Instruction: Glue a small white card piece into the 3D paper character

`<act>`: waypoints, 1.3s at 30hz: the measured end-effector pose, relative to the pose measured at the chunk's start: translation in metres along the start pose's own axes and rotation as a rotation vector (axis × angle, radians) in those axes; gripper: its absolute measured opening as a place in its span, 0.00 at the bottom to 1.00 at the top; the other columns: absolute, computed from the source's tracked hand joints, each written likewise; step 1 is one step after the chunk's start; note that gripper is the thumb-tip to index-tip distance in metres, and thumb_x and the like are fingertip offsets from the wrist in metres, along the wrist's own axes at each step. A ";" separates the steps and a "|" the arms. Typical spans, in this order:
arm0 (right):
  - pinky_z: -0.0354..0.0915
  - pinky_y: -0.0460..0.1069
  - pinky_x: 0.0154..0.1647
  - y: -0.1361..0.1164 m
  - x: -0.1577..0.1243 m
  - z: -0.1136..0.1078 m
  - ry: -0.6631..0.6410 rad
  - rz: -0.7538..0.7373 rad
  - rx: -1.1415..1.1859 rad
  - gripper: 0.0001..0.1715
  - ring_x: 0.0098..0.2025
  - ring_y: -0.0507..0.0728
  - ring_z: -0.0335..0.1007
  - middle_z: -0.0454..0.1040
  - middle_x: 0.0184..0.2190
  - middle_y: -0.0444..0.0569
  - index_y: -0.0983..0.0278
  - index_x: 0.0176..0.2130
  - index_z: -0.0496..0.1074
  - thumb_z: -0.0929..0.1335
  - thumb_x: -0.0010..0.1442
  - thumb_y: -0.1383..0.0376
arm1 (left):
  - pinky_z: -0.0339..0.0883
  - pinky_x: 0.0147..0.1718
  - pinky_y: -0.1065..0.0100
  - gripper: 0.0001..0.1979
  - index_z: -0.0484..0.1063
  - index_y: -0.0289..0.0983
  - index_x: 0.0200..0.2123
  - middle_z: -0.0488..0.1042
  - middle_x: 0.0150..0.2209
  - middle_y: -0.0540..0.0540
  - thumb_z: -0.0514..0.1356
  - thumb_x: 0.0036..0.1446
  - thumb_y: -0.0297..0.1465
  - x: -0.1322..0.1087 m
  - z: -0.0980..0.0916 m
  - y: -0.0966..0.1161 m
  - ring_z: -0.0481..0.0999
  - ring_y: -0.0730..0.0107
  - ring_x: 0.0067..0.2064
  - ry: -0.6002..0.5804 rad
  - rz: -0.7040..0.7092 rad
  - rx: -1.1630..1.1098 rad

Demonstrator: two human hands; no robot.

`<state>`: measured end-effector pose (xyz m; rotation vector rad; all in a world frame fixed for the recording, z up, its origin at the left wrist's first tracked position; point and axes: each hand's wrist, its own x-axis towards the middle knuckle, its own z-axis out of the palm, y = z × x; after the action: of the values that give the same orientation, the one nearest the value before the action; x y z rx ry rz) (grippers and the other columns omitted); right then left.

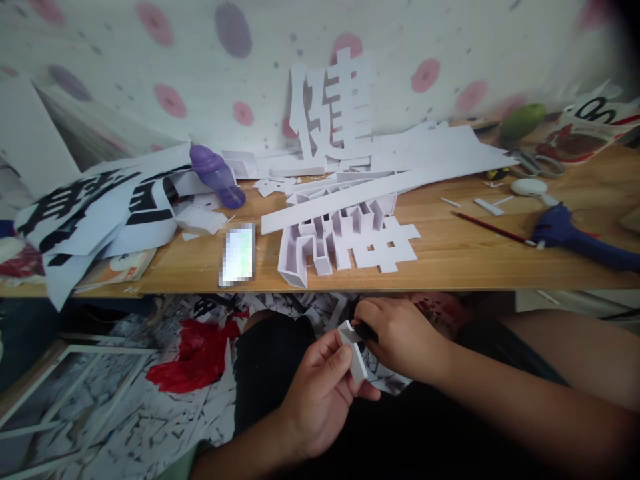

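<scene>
Dotted white wall covering spreads behind our wooden table. On the tabletop, we see a long white strip lying across a walled white character, with a flat cut-out character standing upright behind. Our blue glue gun lies at the right, a purple bottle at the left. Below the table edge, our left hand pinches a small white piece between thumb and fingers; our right hand curls around a dark tool at the piece's upper end.
</scene>
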<state>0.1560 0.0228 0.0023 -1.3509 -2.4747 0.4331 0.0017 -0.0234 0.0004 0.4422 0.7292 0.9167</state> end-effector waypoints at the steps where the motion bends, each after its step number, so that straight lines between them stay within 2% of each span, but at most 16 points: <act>1: 0.54 0.48 0.27 0.001 0.001 0.000 -0.004 0.004 0.000 0.05 0.29 0.55 0.68 0.72 0.28 0.48 0.65 0.32 0.67 0.65 0.50 0.72 | 0.71 0.25 0.72 0.11 0.70 0.33 0.29 0.64 0.19 0.53 0.65 0.51 0.35 0.000 0.000 0.000 0.63 0.80 0.22 0.002 0.000 0.003; 13: 0.56 0.47 0.28 0.004 0.004 0.010 -0.038 0.046 0.012 0.07 0.32 0.56 0.72 0.75 0.31 0.49 0.66 0.35 0.69 0.68 0.51 0.70 | 0.71 0.28 0.70 0.09 0.69 0.33 0.29 0.65 0.20 0.54 0.65 0.51 0.32 0.002 -0.005 -0.003 0.62 0.81 0.22 0.044 -0.042 -0.027; 20: 0.58 0.47 0.28 0.016 0.005 0.019 -0.036 0.139 0.031 0.03 0.31 0.57 0.72 0.76 0.30 0.51 0.65 0.33 0.69 0.67 0.55 0.68 | 0.71 0.26 0.70 0.10 0.69 0.33 0.29 0.65 0.20 0.53 0.66 0.50 0.33 -0.001 -0.002 -0.008 0.63 0.80 0.22 0.001 -0.061 -0.025; 23: 0.58 0.46 0.28 0.013 -0.001 0.017 -0.022 0.165 0.077 0.02 0.30 0.54 0.72 0.76 0.29 0.47 0.64 0.34 0.68 0.66 0.57 0.67 | 0.71 0.27 0.70 0.09 0.70 0.33 0.30 0.65 0.20 0.53 0.65 0.51 0.33 -0.002 -0.003 -0.009 0.63 0.80 0.22 0.047 -0.048 -0.035; 27: 0.60 0.44 0.31 0.007 -0.011 0.009 -0.006 0.137 0.150 0.03 0.30 0.52 0.70 0.74 0.29 0.44 0.64 0.32 0.67 0.66 0.55 0.72 | 0.71 0.28 0.69 0.10 0.70 0.33 0.30 0.66 0.20 0.53 0.66 0.51 0.33 -0.001 -0.003 -0.009 0.63 0.80 0.22 0.027 -0.034 -0.042; 33: 0.59 0.46 0.31 0.008 -0.018 0.003 0.043 0.125 0.168 0.08 0.30 0.53 0.68 0.73 0.29 0.45 0.65 0.33 0.67 0.65 0.51 0.74 | 0.71 0.26 0.69 0.11 0.70 0.33 0.29 0.66 0.20 0.52 0.66 0.50 0.34 0.000 0.000 -0.009 0.62 0.80 0.22 0.011 -0.026 -0.054; 36: 0.57 0.46 0.30 0.007 -0.019 0.002 0.030 0.069 0.130 0.09 0.30 0.53 0.68 0.72 0.29 0.45 0.65 0.32 0.67 0.65 0.48 0.75 | 0.71 0.26 0.69 0.10 0.70 0.33 0.29 0.66 0.20 0.52 0.66 0.50 0.34 0.002 0.001 -0.011 0.62 0.80 0.22 -0.014 -0.033 -0.052; 39: 0.57 0.47 0.30 0.006 -0.017 0.000 0.016 0.061 0.084 0.08 0.30 0.54 0.68 0.72 0.29 0.47 0.65 0.32 0.67 0.65 0.49 0.74 | 0.71 0.27 0.70 0.10 0.71 0.33 0.30 0.66 0.21 0.52 0.66 0.51 0.34 0.003 0.001 -0.013 0.63 0.80 0.23 -0.028 -0.029 -0.048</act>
<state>0.1690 0.0109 -0.0022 -1.3936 -2.3795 0.5315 0.0102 -0.0280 -0.0081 0.4002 0.6851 0.8978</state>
